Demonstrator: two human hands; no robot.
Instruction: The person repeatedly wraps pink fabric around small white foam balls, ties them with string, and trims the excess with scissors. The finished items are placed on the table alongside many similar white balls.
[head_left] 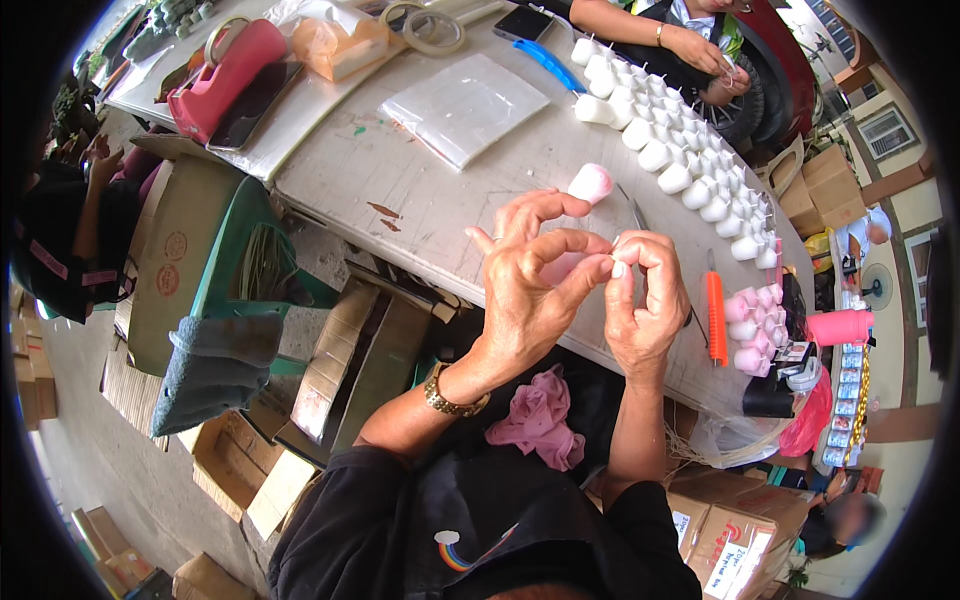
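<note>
Two hands meet in front of you over the long grey table point(440, 190), which runs from upper left to lower right. On its far side sits a flat clear plastic bag point(465, 108), and past that a long cluster of small white candles point(680, 150) follows the table's right edge toward another person's hands point(715, 60). A red tape dispenser point(225, 75) lies at the far left end. Near your right side an orange-handled knife point(716, 318) rests beside a small group of pink candles point(752, 325).

Your left hand point(530, 290) and right hand point(645, 300) are drawn together, fingertips touching, pinching something small and pale between them; what it is cannot be made out. One pink candle point(590, 183) lies on the table just beyond your left fingers, apart from them.
</note>
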